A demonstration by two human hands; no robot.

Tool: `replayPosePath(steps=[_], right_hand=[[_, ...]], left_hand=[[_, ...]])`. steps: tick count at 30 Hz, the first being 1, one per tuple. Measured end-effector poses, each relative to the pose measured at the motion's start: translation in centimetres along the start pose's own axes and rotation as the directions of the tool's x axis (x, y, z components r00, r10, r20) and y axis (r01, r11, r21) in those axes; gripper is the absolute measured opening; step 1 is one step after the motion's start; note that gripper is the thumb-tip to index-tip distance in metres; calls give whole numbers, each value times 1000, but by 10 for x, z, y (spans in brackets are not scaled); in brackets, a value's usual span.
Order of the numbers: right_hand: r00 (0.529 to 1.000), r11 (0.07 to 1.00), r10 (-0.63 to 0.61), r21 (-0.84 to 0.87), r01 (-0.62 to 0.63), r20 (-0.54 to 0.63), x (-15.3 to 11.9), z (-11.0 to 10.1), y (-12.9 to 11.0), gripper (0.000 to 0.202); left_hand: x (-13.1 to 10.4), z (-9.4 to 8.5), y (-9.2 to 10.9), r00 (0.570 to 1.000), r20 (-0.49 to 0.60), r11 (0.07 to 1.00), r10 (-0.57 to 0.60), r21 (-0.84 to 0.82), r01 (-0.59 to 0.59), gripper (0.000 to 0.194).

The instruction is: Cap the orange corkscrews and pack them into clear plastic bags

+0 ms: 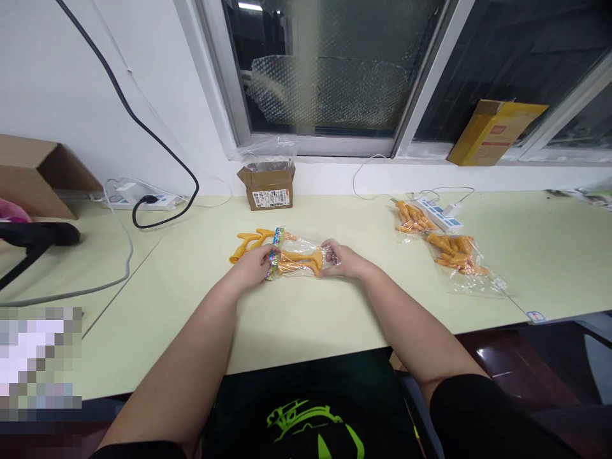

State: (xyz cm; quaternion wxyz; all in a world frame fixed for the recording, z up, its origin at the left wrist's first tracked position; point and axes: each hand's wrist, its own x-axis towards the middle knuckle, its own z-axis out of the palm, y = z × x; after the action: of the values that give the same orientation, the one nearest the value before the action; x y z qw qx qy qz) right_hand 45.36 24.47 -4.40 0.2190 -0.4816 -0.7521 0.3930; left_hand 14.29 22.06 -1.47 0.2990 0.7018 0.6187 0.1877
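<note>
A clear plastic bag (302, 250) with orange bone-shaped pieces inside lies between my hands over the table. Its colourful printed header (276, 261) is pinched by the fingers of my left hand (252, 266). At the bag's other end, my right hand (345, 260) has its fingers curled around the clear plastic. Behind my left hand, more orange pieces (248, 242) lie loose on the table. What exactly these orange pieces are, I cannot make out for certain.
To the right lie two clear bags of orange pieces (414, 217) (458, 254) near a power strip (437, 213). A small cardboard box (268, 186) stands against the wall. Another power strip (162, 202) with a black cable (143, 127) is at the left, beside a large carton (29, 172).
</note>
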Motion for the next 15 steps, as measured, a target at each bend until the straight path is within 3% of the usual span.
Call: replayPosePath(steps=[6, 12, 15], right_hand=[[998, 999, -36, 40, 34, 42, -2, -3, 5, 87], [999, 967, -40, 251, 32, 25, -2, -9, 14, 65], [999, 962, -13, 272, 22, -35, -4, -16, 16, 51]], left_hand=[[-1, -5, 0, 998, -70, 997, 3, 74, 2, 46], [3, -11, -7, 953, -298, 975, -47, 196, 109, 46], [3, -10, -9, 958, -286, 968, 2, 242, 70, 54]])
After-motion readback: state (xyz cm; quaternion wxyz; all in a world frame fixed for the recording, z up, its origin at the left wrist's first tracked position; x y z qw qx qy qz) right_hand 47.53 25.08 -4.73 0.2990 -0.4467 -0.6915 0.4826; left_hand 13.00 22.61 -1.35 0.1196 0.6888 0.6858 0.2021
